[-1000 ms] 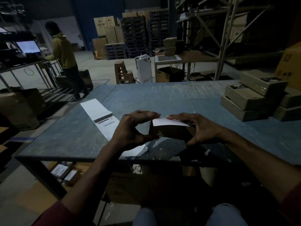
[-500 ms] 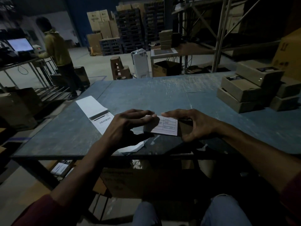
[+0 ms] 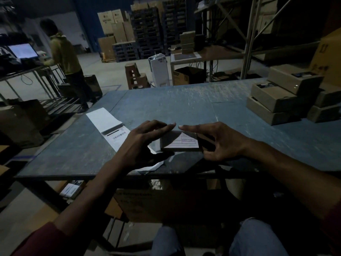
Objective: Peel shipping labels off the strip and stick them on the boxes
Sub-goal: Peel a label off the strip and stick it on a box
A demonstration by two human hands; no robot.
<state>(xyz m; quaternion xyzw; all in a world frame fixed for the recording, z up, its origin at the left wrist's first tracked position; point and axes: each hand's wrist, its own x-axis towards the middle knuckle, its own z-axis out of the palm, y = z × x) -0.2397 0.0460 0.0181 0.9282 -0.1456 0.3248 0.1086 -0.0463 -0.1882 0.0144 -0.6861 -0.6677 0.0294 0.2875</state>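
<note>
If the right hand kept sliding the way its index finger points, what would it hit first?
The right hand points left across the labelled box, so it would likely meet the left hand fingertips first; they look almost touching, though depth is unclear.

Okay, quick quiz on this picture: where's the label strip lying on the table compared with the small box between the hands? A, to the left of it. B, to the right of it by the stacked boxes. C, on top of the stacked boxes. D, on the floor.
A: the label strip runs across the table left of the small box, partly under the left hand.
</note>
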